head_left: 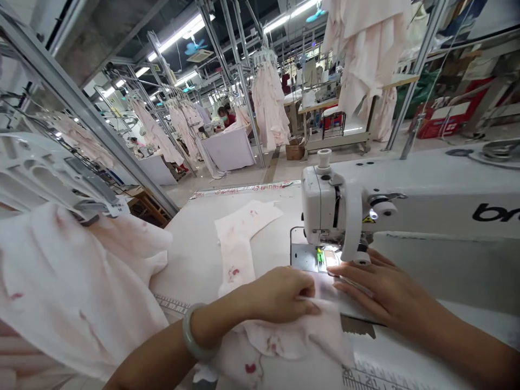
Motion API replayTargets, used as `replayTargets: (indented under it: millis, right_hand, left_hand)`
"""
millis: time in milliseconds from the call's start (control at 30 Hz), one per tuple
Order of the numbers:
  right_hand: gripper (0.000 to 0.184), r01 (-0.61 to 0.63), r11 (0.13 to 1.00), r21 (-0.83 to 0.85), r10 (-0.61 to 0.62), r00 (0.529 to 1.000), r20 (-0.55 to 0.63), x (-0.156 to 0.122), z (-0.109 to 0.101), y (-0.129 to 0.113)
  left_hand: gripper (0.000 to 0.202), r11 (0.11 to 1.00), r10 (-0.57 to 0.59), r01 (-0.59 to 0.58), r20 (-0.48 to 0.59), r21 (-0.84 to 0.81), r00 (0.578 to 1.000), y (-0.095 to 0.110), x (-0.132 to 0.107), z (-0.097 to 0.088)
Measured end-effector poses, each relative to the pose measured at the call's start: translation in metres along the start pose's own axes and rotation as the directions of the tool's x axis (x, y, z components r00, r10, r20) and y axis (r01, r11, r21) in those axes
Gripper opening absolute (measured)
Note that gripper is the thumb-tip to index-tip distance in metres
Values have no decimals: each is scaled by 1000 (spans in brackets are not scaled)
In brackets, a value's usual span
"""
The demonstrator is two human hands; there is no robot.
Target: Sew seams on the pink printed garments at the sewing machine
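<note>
A white sewing machine (325,200) stands at the right, its lamp lighting the needle area and a green presser-foot part (320,256). Pale pink printed fabric (325,330) lies just in front of the needle plate (303,257). My left hand (284,295), with a pale bangle on the wrist, has its fingers curled and pinched on this fabric. My right hand (369,281) rests with fingers stretched out flat, fingertips beside the presser foot at the fabric's edge. Another cut piece of the same printed fabric (238,244) lies on the table left of the machine.
Pale pink garments (81,292) hang from white hangers (49,173) close at my left. Measuring tape markings (173,304) run along the table. A metal post (89,119) slants up at the left. Farther back are hanging garments (270,103), workstations, a person (227,116) and a red crate (442,122).
</note>
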State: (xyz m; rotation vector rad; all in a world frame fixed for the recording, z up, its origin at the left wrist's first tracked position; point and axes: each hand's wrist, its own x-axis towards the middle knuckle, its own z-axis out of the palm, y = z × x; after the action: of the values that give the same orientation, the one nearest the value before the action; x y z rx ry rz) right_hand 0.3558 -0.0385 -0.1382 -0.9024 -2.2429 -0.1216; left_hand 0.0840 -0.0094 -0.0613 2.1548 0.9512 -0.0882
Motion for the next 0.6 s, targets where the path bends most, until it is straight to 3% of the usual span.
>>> replayTargets:
  millis: [133, 233, 300, 367, 433, 500, 600]
  right_hand:
    - [25, 128, 992, 8, -126, 984, -128, 10, -7, -9]
    - [32, 168, 985, 41, -166, 985, -53, 14, -8, -12]
    - [38, 158, 986, 56, -160, 986, 41, 13, -6, -12]
    - [41, 133, 989, 62, -139, 983, 116, 11, -5, -11]
    - [41, 105, 992, 74, -116, 979, 168, 7, -4, -10]
    - [39, 74, 992, 98, -93, 973, 211, 4, -2, -10]
    - [35, 42, 993, 109, -63, 979, 192, -1, -1, -8]
  left_hand:
    - [28, 980, -120, 102, -98, -170, 988, -7, 7, -6]
    - [30, 978, -147, 124, -135, -167, 980, -11, 21, -6]
    - [30, 990, -140, 131, -204, -58, 969, -13, 28, -2]
    - [29, 986, -59, 102, -293, 133, 954, -14, 31, 6]
    - [25, 941, 94, 31, -350, 336, 932, -16, 27, 16]
    - [24, 872, 273, -87, -329, 482, 904, -21, 19, 28]
    - [38, 775, 473, -265, -248, 574, 845, -34, 8, 46]
